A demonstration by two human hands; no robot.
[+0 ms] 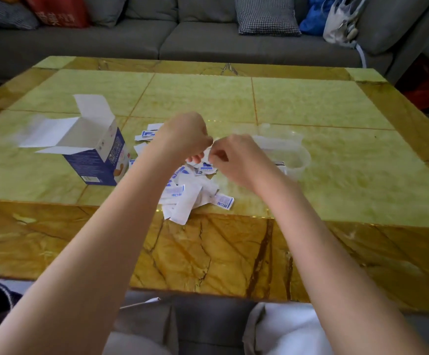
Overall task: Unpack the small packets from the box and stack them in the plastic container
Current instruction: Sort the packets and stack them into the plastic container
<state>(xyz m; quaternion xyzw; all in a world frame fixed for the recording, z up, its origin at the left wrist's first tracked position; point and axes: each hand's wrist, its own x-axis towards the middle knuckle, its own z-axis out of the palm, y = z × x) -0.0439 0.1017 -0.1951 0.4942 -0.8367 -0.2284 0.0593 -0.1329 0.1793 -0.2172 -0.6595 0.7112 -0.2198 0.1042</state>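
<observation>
1. Two hands meet above the middle of the yellow-green marble surface (310, 103): my left hand (185, 135) and right hand (236, 157) both have fingers curled, and the grip of each pinches the same small white packet (209, 152) between them.
2. Many more small packets (182, 198), white with blue print, lie in a loose heap under and at 6 o'clock of the hands, spilling toward the near edge of the green inlay.
3. The box (98, 155), blue and white with its flaps open, stands at 9 o'clock of the hands, just beside the heap.
4. The plastic container (295, 160), clear and shallow, sits at 3 o'clock of the hands, partly hidden by my right wrist; I cannot tell how many packets lie in it.
5. A grey sofa (208, 39) runs along 12 o'clock, with a houndstooth cushion (266, 15).
</observation>
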